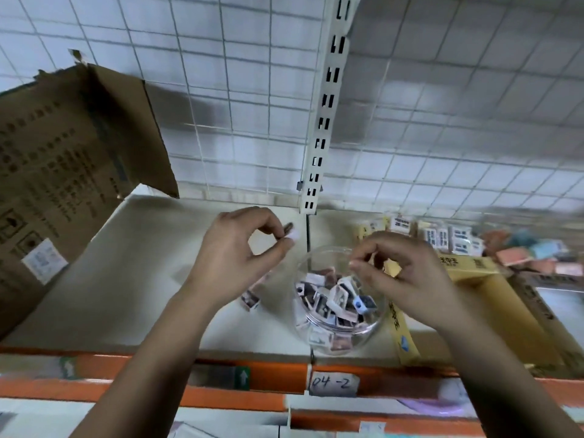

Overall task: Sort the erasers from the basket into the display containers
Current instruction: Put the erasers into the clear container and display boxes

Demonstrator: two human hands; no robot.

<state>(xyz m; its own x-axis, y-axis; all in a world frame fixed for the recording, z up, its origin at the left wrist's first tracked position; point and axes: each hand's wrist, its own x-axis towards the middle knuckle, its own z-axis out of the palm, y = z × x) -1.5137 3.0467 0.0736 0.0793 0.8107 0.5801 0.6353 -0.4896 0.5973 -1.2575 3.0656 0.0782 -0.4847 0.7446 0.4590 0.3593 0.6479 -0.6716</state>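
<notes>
A clear round container stands on the shelf near its front edge, holding several small sleeved erasers. My left hand hovers above the shelf left of the container and pinches a small white eraser between thumb and fingertips. My right hand is over the container's right rim with thumb and forefinger curled close together; whether anything is between them is unclear. One loose eraser lies on the shelf below my left hand.
An open cardboard box stands at the left. Yellow cartons and stacked eraser packs fill the right side. A wire grid wall with a slotted upright backs the shelf. The orange shelf edge carries a label "04-2".
</notes>
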